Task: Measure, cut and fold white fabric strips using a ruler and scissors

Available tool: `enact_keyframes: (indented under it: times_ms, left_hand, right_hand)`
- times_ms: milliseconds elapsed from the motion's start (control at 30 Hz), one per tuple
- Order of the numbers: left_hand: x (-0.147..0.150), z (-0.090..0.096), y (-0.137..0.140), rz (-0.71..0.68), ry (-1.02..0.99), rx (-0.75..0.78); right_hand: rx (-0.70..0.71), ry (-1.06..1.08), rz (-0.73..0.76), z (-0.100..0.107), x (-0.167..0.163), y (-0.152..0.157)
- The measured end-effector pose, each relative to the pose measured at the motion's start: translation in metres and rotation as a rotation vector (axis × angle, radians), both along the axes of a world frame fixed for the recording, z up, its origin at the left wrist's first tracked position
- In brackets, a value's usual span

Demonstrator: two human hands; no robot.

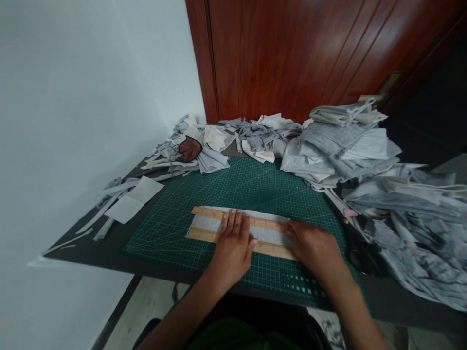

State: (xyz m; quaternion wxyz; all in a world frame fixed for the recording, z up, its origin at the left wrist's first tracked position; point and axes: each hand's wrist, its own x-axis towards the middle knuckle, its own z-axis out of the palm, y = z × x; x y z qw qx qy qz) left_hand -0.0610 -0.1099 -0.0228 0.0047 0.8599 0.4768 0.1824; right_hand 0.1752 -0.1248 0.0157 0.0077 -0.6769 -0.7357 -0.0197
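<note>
A light grey strip of fabric [207, 223] lies flat on a green cutting mat [259, 187]. Across it, roughly parallel, rest two wooden rulers, an upper ruler [268, 224] and a lower ruler [202, 235] along the near edge. My left hand [232, 243] is laid flat over the middle, fingers stretched out across the upper ruler, thumb pointing right near the lower one. At the right ends of both rulers, my right hand [315, 245] is closed with bent fingers. It hides those ends and the fabric's right edge.
Black-handled scissors [361, 253] lie right of the mat. A tall stack of grey fabric [339, 146] and a loose heap [412, 233] fill the right side. Scraps [255, 133] line the back; a brown piece [189, 148] and pale card-like pieces [134, 199] lie left.
</note>
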Motion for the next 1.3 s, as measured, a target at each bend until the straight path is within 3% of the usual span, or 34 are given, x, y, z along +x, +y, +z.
enact_keyframes:
  times_ms: [367, 600, 1000, 1300]
  left_hand:
    - [0.0, -0.001, -0.001, 0.006, -0.02, -0.012]
    - [-0.001, 0.006, -0.003, -0.023, -0.118, -0.025]
    - [0.0, 0.01, -0.003, -0.014, -0.074, -0.039]
    - [0.0, 0.012, -0.004, -0.016, -0.074, -0.051]
  right_hand:
    - [-0.206, 0.187, -0.236, -0.003, 0.008, 0.002]
    - [-0.207, 0.287, -0.242, -0.012, 0.018, 0.002]
    - [-0.155, 0.334, -0.214, -0.023, 0.032, 0.005]
    - [-0.177, 0.33, -0.242, -0.02, 0.025, 0.006]
